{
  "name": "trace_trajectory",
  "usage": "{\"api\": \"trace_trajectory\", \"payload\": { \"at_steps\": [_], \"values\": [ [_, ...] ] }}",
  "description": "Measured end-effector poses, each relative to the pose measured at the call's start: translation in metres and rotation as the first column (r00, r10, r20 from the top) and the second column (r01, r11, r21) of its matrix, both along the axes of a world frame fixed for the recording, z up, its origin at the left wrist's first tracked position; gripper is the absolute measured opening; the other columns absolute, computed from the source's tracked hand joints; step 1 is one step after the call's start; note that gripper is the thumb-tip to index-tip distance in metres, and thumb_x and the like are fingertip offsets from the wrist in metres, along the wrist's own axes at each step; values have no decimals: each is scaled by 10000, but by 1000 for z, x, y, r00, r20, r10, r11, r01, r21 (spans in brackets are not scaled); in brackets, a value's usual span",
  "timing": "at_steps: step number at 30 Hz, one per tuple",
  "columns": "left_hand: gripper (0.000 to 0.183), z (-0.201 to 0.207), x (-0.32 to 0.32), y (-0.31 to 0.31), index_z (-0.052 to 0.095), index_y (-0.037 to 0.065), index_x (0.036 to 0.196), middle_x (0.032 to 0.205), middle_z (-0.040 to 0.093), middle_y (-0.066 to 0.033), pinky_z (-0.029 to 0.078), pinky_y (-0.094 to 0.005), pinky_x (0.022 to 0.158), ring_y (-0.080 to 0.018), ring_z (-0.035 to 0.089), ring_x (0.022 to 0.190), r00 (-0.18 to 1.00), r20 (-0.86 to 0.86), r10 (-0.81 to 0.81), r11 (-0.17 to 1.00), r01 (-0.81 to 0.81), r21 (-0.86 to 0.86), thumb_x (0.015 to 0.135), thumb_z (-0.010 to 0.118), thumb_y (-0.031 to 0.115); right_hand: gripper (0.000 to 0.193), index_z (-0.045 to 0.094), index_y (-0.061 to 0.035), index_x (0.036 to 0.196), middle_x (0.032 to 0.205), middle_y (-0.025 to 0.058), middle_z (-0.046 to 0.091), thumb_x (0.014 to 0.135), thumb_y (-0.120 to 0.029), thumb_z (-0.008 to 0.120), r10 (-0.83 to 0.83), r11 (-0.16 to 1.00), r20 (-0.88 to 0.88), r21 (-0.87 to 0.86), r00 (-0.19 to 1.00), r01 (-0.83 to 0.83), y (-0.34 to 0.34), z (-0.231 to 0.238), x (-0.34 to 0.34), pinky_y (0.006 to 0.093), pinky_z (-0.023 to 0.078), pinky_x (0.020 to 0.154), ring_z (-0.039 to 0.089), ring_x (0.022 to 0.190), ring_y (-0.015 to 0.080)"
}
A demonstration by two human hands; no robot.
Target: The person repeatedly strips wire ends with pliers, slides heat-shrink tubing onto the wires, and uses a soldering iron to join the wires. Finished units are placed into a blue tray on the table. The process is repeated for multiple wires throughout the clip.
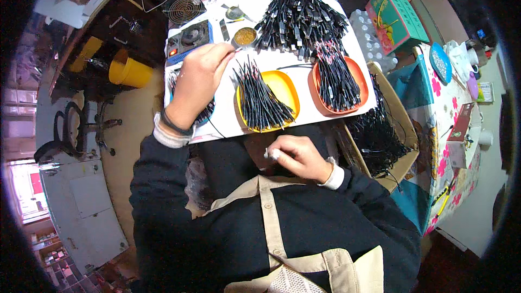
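Note:
My left hand (pixel 199 78) reaches over the left part of the white table (pixel 222 122), its fingers pinched together beside a small round tin (pixel 245 37) of amber, grainy-looking material. What the pinch holds, if anything, is hidden. My right hand (pixel 302 158) is in front of the table edge above my lap, fingers curled, with something whitish at the thumb tip that I cannot make out. A yellow tray (pixel 289 89) carries a bundle of black cables (pixel 261 100) with stripped ends. Another black bundle (pixel 339 84) lies in an orange tray (pixel 361 78). My left forearm partly covers a third bundle.
A large heap of black cables with connectors (pixel 298 13) covers the table's far side. A blue device with a round top (pixel 192 35) stands at the left, near a fan grille (pixel 184 9). Right of the table is a cardboard box (pixel 404 165) of cables.

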State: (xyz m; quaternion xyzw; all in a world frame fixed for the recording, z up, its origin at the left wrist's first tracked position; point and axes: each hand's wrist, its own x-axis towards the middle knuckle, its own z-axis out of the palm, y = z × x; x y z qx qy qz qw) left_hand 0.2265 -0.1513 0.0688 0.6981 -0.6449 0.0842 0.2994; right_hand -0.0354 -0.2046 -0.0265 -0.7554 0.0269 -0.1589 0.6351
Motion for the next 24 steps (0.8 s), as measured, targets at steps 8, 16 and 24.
{"api": "trace_trajectory", "payload": {
  "at_steps": [8,16,24],
  "values": [
    [86,-67,66,-85,613,20,814,799,597,-169,512,-432,718,-355,634,810,958,275,-79,924,-34,382,805,536,56,165,617,3,925,855,160,636,892,-154,579,-34,999,-124,25,992,37,-9,-45,-5,378,507,695,630,775,325],
    [75,-84,67,-106,604,8,830,887,567,-171,515,-425,735,-357,634,850,965,251,-76,902,-41,430,795,550,47,153,618,-4,928,842,158,634,892,-144,567,-24,1000,-103,3,994,25,-16,-60,1,384,506,704,633,785,329],
    [94,-94,67,-116,611,7,836,875,560,-164,507,-430,730,-356,624,824,969,240,-59,898,-53,436,808,545,68,114,623,-13,919,844,132,648,879,-114,588,-22,999,-92,-32,995,19,-17,-62,2,368,506,699,642,773,302]
  ]
}}
